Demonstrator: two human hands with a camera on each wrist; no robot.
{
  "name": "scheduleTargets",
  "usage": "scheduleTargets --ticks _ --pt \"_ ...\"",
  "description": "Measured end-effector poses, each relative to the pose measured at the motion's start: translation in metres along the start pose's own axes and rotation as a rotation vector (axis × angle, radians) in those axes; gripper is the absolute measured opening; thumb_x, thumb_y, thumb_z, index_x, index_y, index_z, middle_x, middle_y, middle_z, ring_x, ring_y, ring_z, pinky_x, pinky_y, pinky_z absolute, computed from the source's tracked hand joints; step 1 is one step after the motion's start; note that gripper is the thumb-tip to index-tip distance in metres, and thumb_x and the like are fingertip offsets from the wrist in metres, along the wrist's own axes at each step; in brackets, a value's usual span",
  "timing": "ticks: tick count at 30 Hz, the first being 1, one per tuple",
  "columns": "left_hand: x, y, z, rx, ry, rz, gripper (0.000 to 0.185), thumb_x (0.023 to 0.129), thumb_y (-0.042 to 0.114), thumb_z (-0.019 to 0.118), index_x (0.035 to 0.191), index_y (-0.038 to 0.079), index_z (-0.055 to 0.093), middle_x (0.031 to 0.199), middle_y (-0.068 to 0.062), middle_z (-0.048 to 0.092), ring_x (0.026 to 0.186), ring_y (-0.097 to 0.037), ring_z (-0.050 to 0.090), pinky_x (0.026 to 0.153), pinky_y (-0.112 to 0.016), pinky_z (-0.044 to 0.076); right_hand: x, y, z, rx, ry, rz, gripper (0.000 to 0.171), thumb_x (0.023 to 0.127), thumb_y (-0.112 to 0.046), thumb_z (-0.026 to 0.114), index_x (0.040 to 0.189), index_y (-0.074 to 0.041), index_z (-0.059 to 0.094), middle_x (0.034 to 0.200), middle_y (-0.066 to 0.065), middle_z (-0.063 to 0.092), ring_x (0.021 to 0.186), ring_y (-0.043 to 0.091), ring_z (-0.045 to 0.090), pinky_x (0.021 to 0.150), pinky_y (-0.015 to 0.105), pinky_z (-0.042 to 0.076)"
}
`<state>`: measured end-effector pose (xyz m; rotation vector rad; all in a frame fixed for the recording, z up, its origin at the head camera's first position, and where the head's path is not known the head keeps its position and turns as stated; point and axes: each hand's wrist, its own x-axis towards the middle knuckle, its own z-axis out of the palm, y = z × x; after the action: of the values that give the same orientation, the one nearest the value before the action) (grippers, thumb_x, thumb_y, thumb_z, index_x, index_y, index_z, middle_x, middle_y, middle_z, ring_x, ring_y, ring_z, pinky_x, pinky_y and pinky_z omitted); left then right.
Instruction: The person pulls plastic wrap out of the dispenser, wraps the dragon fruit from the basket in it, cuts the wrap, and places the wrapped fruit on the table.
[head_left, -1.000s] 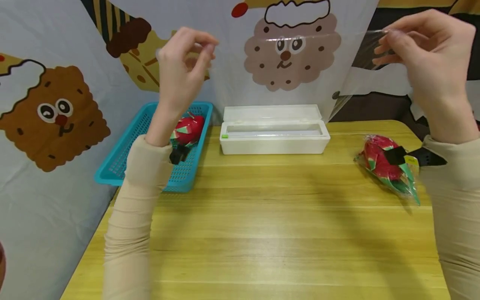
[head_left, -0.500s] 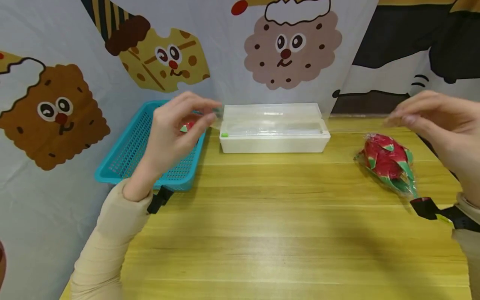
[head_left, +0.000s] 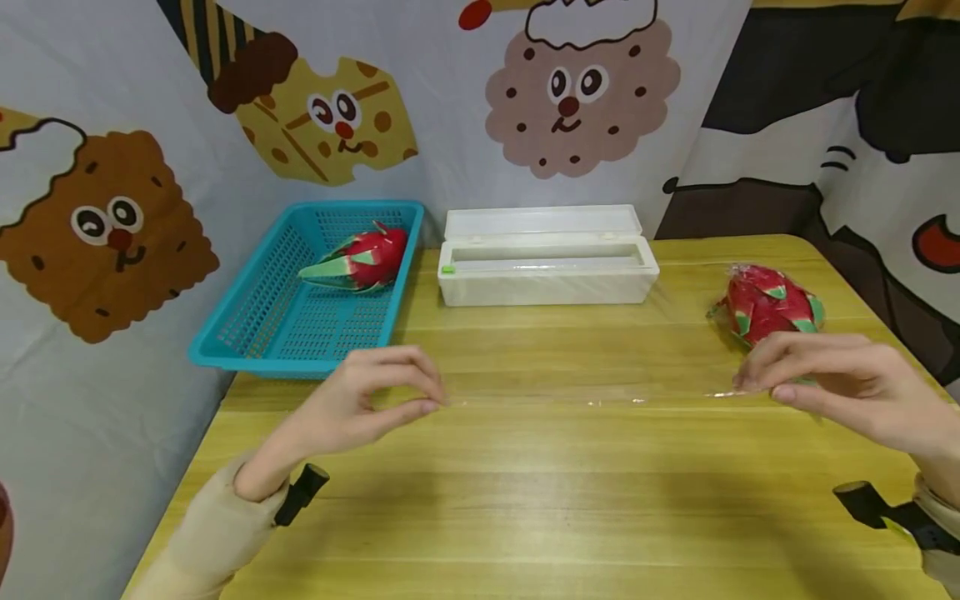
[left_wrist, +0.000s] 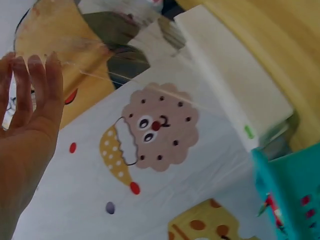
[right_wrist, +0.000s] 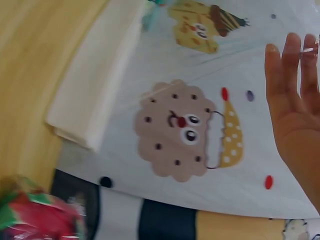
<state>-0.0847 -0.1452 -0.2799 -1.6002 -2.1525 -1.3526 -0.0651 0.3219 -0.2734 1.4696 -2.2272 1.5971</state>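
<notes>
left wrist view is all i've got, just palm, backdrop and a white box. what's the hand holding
Observer: In the head view the left hand pinches one end of a clear sheet of plastic wrap stretched low over the table.
Operator: who's got the other end
Observer: The right hand pinches it, just in front of a wrapped dragon fruit.
Operator: that white box, open or closed
Observer: The white dispenser box has its lid up.
Operator: anything in the teal thing
Observer: The blue basket holds a second dragon fruit.
</notes>
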Motion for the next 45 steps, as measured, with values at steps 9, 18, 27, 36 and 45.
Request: scheduleTargets --ticks 9,18,27,36,45 --pt "-0.033 -0.015 0.025 -0.097 -0.135 -0.173 0.017 0.086 0.0 0.066 0.097 0.013 0.068 0.091 0.0 0.067 0.085 -0.008 0.061 0.078 -0.026 0.054 -0.017 0.037 0.026 0.163 -0.176 -0.027 0.046 0.078 0.029 0.048 0.112 0.003 0.064 0.109 0.007 0.065 0.098 0.014 0.058 0.08 0.023 0.048" --pt "-0.054 -0.033 0.047 -0.24 -0.224 -0.324 0.007 0.089 0.007 0.063 0.093 0.007 0.069 0.097 -0.006 0.062 0.091 -0.011 0.062 0.085 -0.027 0.056 -0.039 0.068 0.042 0.207 -0.27 0.068 0.052 0.078 0.03 0.044 0.111 -0.005 0.064 0.106 0.005 0.065 0.093 0.013 0.059 0.071 0.029 0.048" --pt "-0.069 -0.056 0.064 -0.287 -0.304 -0.441 0.01 0.089 0.011 0.064 0.093 0.003 0.069 0.092 -0.006 0.067 0.09 -0.003 0.063 0.087 -0.025 0.055 -0.049 0.092 0.057 0.214 -0.331 0.264 0.036 0.088 0.018 0.047 0.108 -0.005 0.066 0.1 0.01 0.066 0.087 0.018 0.06 0.074 0.025 0.051" --pt "-0.079 -0.072 0.073 -0.273 -0.387 -0.469 0.012 0.091 0.015 0.062 0.094 0.005 0.069 0.094 -0.007 0.068 0.094 -0.007 0.062 0.091 -0.025 0.052 -0.05 0.103 0.067 0.255 -0.383 0.388 0.028 0.094 0.008 0.046 0.111 -0.004 0.065 0.104 0.011 0.067 0.092 0.017 0.063 0.078 0.025 0.053" --pt "-0.079 -0.072 0.075 -0.24 -0.465 -0.549 0.012 0.09 0.015 0.063 0.097 0.009 0.07 0.095 -0.002 0.07 0.092 0.0 0.061 0.091 -0.021 0.051 -0.053 0.112 0.066 0.279 -0.421 0.329 0.03 0.093 0.011 0.046 0.109 -0.005 0.065 0.099 0.011 0.065 0.084 0.017 0.059 0.071 0.026 0.052"
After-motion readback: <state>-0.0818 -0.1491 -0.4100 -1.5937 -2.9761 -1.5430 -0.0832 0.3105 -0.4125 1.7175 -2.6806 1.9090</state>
